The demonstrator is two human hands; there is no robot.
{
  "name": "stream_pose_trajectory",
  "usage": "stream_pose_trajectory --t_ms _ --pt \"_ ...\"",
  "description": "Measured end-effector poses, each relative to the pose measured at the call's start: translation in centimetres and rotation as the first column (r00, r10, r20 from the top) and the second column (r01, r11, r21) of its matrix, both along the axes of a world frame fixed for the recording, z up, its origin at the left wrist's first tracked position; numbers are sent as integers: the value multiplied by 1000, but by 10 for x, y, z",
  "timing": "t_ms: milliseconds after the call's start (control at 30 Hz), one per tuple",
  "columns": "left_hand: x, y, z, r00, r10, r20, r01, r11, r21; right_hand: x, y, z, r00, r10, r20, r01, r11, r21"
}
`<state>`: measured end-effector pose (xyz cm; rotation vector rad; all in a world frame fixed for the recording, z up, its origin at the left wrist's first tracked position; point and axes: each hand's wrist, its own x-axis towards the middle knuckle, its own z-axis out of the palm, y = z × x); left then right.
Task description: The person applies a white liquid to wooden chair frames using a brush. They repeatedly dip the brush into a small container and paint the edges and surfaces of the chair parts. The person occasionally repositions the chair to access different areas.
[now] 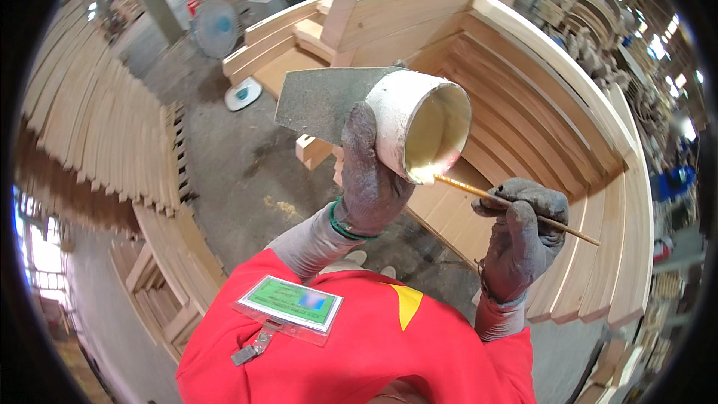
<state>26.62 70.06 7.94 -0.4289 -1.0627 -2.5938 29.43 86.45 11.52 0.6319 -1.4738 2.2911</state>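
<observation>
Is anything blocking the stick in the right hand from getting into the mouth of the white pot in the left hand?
Nothing visible does. The left hand holds the white pot tilted with its open mouth toward the right hand. The thin stick already has its tip at the lower rim, and no other thing lies between them.

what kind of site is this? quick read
Most likely a wood furniture or joinery workshop. Stacks of curved pale wood parts fill the bench ahead, more cut slats lie piled on the left, and the floor is bare concrete. The left hand holds a white pipe-section pot, the right hand a thin stick.
</observation>
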Motion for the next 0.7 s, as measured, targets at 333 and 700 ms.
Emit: stream_pose_trajectory --t_ms 333,700 --pt "20 5 10 943 325 78 -333 928 165 -4 -8 0 968 180 -177 -165 982 93" --pt "14 -31 29 986 142 89 -166 904 394 -80 -60 41 841 475 259 -468 879 -92"
